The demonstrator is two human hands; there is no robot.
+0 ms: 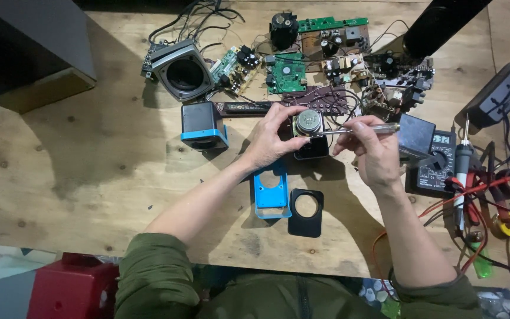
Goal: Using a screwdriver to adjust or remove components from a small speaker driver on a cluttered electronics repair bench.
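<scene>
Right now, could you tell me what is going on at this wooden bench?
A person in green sleeves is working on a small black speaker box with a round metal driver. The left hand steadies it from the side, while the right hand holds a clear-handled screwdriver with its tip at the driver. A blue plastic frame and a black square frame lie nearer the person on the plywood table.
</scene>
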